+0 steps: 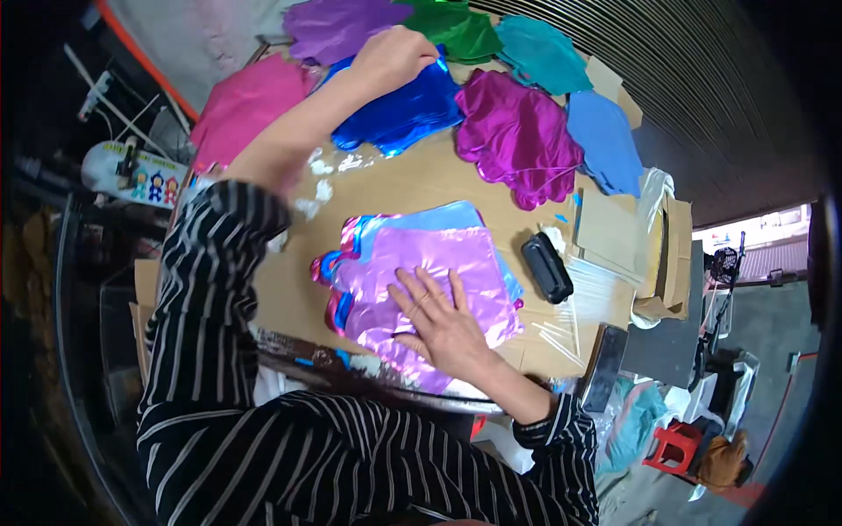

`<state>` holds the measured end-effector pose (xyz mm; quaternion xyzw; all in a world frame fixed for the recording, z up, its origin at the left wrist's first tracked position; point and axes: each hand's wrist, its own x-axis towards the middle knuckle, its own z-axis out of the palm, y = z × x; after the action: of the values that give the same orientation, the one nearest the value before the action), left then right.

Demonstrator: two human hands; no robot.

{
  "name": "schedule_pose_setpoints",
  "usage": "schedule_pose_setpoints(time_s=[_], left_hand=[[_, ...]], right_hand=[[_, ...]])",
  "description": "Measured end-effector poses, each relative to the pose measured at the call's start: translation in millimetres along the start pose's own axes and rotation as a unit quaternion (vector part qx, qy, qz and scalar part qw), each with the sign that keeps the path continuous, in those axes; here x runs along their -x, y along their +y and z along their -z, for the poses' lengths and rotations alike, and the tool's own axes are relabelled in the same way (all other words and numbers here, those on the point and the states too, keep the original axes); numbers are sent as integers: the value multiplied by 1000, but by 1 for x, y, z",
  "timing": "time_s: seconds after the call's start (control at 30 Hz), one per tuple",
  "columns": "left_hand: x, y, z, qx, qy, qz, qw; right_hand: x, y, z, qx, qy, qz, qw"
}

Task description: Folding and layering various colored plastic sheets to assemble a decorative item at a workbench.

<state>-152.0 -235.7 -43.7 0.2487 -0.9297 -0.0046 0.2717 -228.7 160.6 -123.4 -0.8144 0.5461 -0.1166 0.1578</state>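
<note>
My right hand lies flat with fingers spread on a light purple foil sheet. Beneath that sheet, edges of a light blue foil sheet and of pink and dark blue ones stick out in a loose pile. Stretched to the far side of the table, my left hand is closed, its fingertips at the top corner of a shiny dark blue foil sheet and seemingly pinching it. Just beyond the fingers is a green foil stack; a purple stack is partly behind the hand.
Around the cardboard-covered table lie pink, magenta, teal and blue foil stacks. A black oblong case stands right of the pile, near thin white sticks. Open cardboard boxes border the right side.
</note>
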Motion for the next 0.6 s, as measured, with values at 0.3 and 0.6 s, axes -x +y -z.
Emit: schedule_pose_setpoints(time_s=[0.3, 0.6], left_hand=[[-125, -23, -150, -183, 4, 5, 983], [-133, -28, -177, -192, -41, 54, 979]], right_hand=[[-2, 1, 2, -67, -5, -9, 998], [-1, 5, 13, -69, -16, -8, 997]])
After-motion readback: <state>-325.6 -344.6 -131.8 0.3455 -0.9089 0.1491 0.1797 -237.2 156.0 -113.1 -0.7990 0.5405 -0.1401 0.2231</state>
